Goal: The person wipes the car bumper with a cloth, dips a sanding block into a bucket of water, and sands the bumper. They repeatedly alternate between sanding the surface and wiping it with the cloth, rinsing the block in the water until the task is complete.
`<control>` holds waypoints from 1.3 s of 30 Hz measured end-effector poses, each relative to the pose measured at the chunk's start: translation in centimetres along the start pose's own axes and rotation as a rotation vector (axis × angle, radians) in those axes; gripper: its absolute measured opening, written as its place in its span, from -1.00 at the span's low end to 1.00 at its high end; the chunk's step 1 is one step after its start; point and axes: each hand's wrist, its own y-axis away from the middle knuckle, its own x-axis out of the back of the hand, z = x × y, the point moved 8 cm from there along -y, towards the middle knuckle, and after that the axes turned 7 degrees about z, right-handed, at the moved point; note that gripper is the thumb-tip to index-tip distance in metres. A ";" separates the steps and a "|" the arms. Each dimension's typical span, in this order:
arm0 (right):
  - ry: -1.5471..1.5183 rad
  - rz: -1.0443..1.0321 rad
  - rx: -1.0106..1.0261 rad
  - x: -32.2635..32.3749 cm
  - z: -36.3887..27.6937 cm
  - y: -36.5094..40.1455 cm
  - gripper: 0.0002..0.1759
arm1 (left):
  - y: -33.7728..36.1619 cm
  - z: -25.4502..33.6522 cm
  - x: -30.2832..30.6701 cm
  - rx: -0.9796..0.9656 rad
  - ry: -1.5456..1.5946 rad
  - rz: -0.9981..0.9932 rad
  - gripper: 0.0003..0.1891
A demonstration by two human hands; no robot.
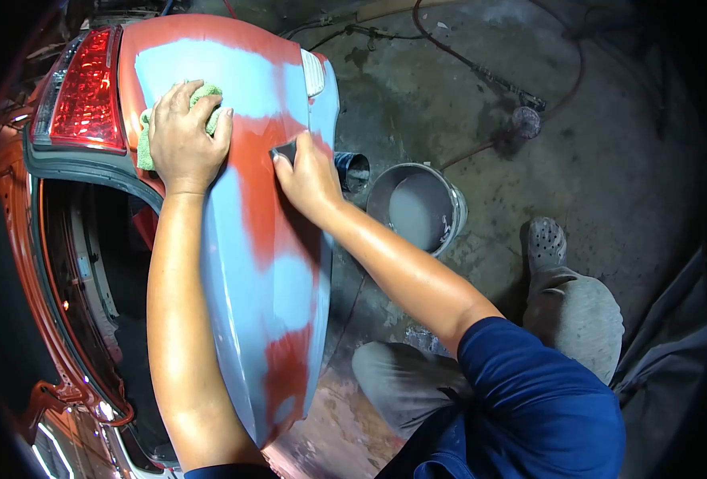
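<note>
A car's rear side panel (253, 76) fills the middle of the head view, its surface patched in light blue and red-orange. On its upper left part rests my left hand (186, 144), fingers curled over a green cloth (146, 142) that shows on both sides of the hand. My right hand (312, 180) pinches a dark, flat piece that looks like sandpaper (285, 150) against a red-orange patch. Fingers hide much of that piece. Left of my left hand is the red tail light (87, 89).
A bucket of greyish liquid (419, 209) stands on the concrete floor beside the panel, with a dark blue can (353, 171) near it. Hoses (481, 73) lie across the floor at upper right. The car's open rear (102, 263) is at left.
</note>
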 end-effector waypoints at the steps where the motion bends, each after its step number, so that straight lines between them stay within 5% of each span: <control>1: -0.020 -0.012 0.046 -0.1 -0.2 0.5 -0.66 | -0.3 0.0 0.0 -0.003 0.000 0.008 -0.80; 5: 0.043 -0.007 -0.070 0.0 1.3 -2.3 -0.66 | 0.4 0.1 0.0 0.003 0.004 -0.002 -0.80; 9: -0.021 0.019 0.108 -0.1 0.1 -0.1 -0.67 | -0.1 0.0 0.2 0.001 0.017 -0.001 -0.79; 13: 0.076 -0.017 -0.133 -0.3 1.8 -3.1 -0.63 | 0.0 0.0 0.0 0.002 -0.003 0.006 -0.79; 19: 0.033 0.032 0.017 -0.9 0.2 -2.2 -0.61 | 0.0 0.0 -0.4 -0.003 -0.032 -0.021 -0.74; 24: -0.106 0.152 -0.148 4.6 1.0 -5.9 -0.53 | -0.6 1.1 -1.1 -0.083 -0.148 -0.115 -0.51; 29: -0.434 0.374 -0.409 11.5 8.6 -2.5 -0.56 | -1.1 5.4 -6.5 -0.191 -0.135 -0.283 -0.48; 34: -0.596 0.401 -0.539 14.8 10.8 -2.4 -0.66 | 5.7 11.9 -12.0 -0.365 0.006 -0.513 -0.69; 36: -0.623 0.386 -0.507 16.6 9.4 -3.3 -0.69 | 9.2 14.3 -10.0 -0.387 0.044 -0.467 -0.71; 39: -0.658 0.440 -0.459 19.7 8.4 -4.7 -0.73 | 14.7 16.8 -5.6 -0.358 0.133 -0.690 -0.75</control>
